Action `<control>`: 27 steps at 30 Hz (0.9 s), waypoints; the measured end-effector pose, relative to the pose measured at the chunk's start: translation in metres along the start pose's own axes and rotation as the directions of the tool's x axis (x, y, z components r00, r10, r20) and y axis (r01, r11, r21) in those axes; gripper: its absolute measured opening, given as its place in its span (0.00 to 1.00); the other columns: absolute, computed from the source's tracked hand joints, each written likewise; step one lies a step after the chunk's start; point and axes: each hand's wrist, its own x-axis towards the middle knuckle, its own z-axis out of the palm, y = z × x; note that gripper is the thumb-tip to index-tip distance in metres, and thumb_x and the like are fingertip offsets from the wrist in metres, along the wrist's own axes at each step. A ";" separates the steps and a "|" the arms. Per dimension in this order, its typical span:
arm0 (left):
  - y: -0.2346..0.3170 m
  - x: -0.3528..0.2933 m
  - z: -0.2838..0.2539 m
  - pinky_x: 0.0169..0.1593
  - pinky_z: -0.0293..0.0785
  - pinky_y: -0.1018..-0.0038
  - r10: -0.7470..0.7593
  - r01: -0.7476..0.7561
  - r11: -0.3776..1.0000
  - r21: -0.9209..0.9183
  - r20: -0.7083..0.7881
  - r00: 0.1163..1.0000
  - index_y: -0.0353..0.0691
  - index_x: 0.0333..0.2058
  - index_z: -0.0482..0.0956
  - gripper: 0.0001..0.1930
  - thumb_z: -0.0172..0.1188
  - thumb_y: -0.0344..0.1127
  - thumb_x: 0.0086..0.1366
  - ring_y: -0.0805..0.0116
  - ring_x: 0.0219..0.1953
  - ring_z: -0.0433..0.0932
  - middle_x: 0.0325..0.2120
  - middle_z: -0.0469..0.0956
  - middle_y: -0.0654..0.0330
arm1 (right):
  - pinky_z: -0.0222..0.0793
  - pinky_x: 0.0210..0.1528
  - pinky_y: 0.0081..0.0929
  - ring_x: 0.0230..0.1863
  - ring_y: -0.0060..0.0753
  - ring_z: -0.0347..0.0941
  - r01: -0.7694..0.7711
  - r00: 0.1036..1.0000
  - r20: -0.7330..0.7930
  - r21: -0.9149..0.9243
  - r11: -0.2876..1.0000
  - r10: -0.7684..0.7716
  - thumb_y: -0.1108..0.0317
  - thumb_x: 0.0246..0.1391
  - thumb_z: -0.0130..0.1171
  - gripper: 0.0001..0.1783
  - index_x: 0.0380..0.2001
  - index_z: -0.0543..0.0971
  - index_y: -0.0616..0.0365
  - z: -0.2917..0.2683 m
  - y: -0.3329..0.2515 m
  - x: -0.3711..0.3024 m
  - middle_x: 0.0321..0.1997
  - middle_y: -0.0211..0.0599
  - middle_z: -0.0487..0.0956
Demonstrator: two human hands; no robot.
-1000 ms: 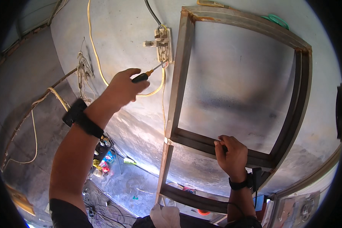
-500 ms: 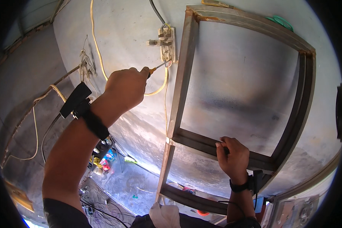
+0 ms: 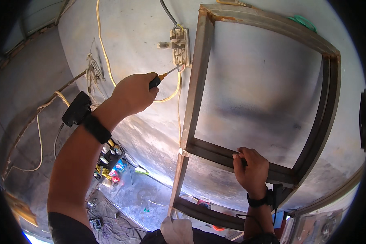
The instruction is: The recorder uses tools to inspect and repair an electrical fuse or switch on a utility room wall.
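My left hand (image 3: 134, 91) is closed around the black handle of a screwdriver (image 3: 162, 76). The shaft slants up and right, its tip at the lower end of an old knife switch (image 3: 179, 46) on the wall, beside the wires there. A pale cable (image 3: 178, 87) hangs below the switch. Lower right, my right hand (image 3: 251, 168) is in front of the crossbar of a brown metal frame (image 3: 197, 81), thumb and fingers curled together. Whatever lies between them, if anything, cannot be made out. Both wrists carry black straps with devices.
A thin pipe with draped cable (image 3: 49, 101) runs along the left wall, near a hanging bundle of wire (image 3: 94, 73). Below, a black rack (image 3: 110, 156) holds small items, and cables lie on the floor. A green coil (image 3: 303, 23) shows behind the frame's top.
My left wrist has turned, so more of the screwdriver's black handle shows and the wrist device is tilted differently. The tip stays at the switch's lower end. My right hand keeps its pose.
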 end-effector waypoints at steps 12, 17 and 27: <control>0.005 -0.005 -0.002 0.20 0.64 0.74 -0.298 0.413 0.467 -0.782 0.301 0.906 0.41 0.57 0.72 0.23 0.60 0.42 0.67 0.72 0.19 0.73 0.27 0.79 0.59 | 0.68 0.22 0.31 0.19 0.40 0.74 -0.006 1.000 0.003 -0.014 1.000 0.006 0.68 0.51 0.66 0.07 0.31 0.79 0.58 0.001 0.001 -0.001 0.24 0.38 0.79; -0.007 0.005 0.008 0.25 0.67 0.74 -0.215 0.365 0.635 -0.681 0.298 0.930 0.37 0.54 0.75 0.21 0.59 0.40 0.65 0.72 0.22 0.72 0.27 0.78 0.59 | 0.68 0.21 0.32 0.20 0.41 0.75 -0.022 0.999 0.026 -0.030 0.999 0.022 0.68 0.51 0.65 0.07 0.31 0.79 0.58 -0.003 -0.004 0.000 0.24 0.38 0.78; 0.008 -0.001 -0.011 0.42 0.75 0.55 -0.024 0.015 0.996 0.092 0.099 0.995 0.39 0.55 0.72 0.22 0.55 0.41 0.65 0.44 0.38 0.80 0.33 0.81 0.43 | 0.68 0.22 0.33 0.21 0.42 0.75 -0.036 0.999 0.037 -0.041 0.999 0.038 0.68 0.50 0.65 0.07 0.31 0.79 0.57 0.001 -0.005 0.001 0.23 0.36 0.78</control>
